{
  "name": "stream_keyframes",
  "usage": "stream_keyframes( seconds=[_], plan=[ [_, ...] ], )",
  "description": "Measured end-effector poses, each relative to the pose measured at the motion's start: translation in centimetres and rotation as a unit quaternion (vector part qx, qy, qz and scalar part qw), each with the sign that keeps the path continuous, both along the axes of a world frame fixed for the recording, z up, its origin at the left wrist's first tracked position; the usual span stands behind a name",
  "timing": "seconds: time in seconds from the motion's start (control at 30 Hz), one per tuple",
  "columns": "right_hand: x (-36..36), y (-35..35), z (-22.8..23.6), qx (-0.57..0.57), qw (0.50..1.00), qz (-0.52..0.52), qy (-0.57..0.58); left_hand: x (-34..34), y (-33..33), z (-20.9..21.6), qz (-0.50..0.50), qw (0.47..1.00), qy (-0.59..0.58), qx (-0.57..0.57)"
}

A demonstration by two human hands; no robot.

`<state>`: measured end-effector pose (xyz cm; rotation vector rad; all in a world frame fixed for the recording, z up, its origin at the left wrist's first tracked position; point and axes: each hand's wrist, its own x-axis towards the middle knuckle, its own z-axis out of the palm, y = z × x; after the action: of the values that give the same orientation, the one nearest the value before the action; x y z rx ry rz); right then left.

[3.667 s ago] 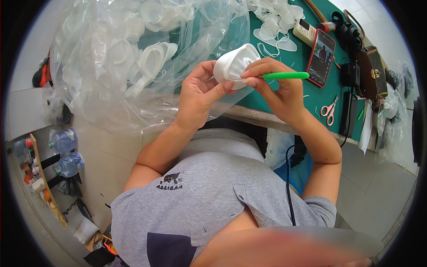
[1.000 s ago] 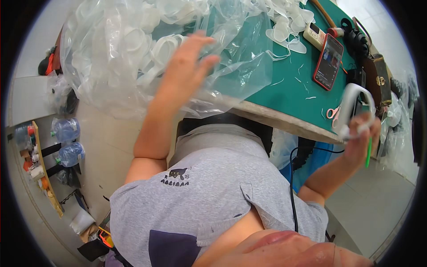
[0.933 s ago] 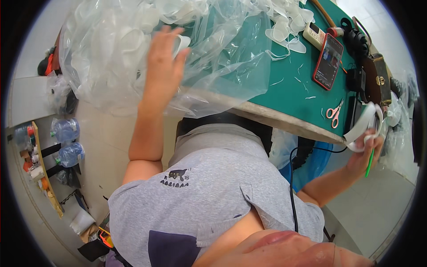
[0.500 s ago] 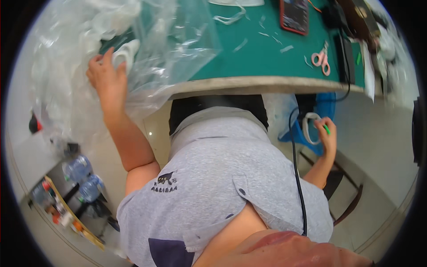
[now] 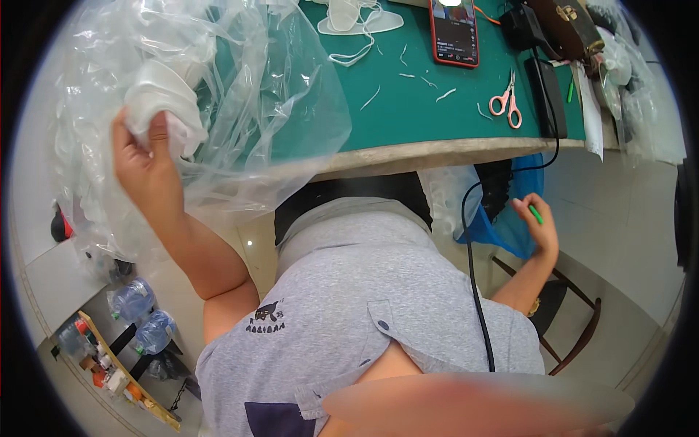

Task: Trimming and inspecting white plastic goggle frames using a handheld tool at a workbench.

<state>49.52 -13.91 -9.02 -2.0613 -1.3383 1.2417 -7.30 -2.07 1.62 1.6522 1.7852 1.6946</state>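
My left hand (image 5: 149,156) is at the mouth of a large clear plastic bag (image 5: 284,109) on the left of the table. Its thumb and fingers are closed on a white, smooth, curved piece (image 5: 162,91), with more white pieces partly hidden behind the crinkled plastic. Below the table's right edge, my right hand (image 5: 537,224) is closed around a slim green tool (image 5: 536,213); only part of the tool shows, so its kind is unclear. That hand is beside a blue bag (image 5: 530,237) that hangs open under the table.
On the green tabletop (image 5: 408,116) lie pink-handled scissors (image 5: 507,103), a red-cased phone (image 5: 455,36), white scraps and a white piece with a looped strip (image 5: 360,23). A black cable (image 5: 473,269) runs from a black box (image 5: 545,95) down across my front. A chair (image 5: 575,320) stands at the right.
The white ring-shaped piece in my right hand is gone from it; the green tool stays there. My left hand has closed on a white piece at the bag. The view has shifted slightly.
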Motion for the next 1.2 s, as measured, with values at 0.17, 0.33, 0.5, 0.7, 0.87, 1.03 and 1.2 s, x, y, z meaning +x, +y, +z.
stream_keyframes(
  seconds=[0.17, 0.33, 0.5, 0.7, 0.87, 1.03, 1.2],
  plan=[
    [-5.4, 3.7, 11.3, 0.106, 0.990, 0.065, 0.074, 4.8, 0.1, 5.2, -0.010, 0.970, -0.206, 0.128],
    [-13.4, 9.4, 14.0, 0.306, 0.919, 0.153, 0.195, 11.0, 2.6, 1.6, -0.154, 0.880, -0.446, -0.057],
    [-23.1, 16.6, 10.1, 0.333, 0.882, 0.302, 0.142, 13.2, 2.3, -2.2, -0.228, 0.765, -0.574, -0.186],
    [-27.4, 20.1, 10.3, 0.301, 0.888, 0.334, 0.101, 7.9, 1.8, -1.7, -0.210, 0.824, -0.481, -0.213],
    [-30.2, 20.2, 11.4, 0.256, 0.886, 0.371, 0.109, 3.6, 2.5, -2.0, -0.269, 0.764, -0.516, -0.279],
    [-31.9, 20.4, 10.9, 0.412, 0.845, 0.340, 0.000, 2.2, 3.3, -0.5, -0.253, 0.845, -0.427, -0.200],
    [-30.9, 20.4, 10.1, 0.369, 0.857, 0.360, -0.004, 3.3, 3.5, 3.7, -0.216, 0.902, -0.364, -0.089]
  ],
)
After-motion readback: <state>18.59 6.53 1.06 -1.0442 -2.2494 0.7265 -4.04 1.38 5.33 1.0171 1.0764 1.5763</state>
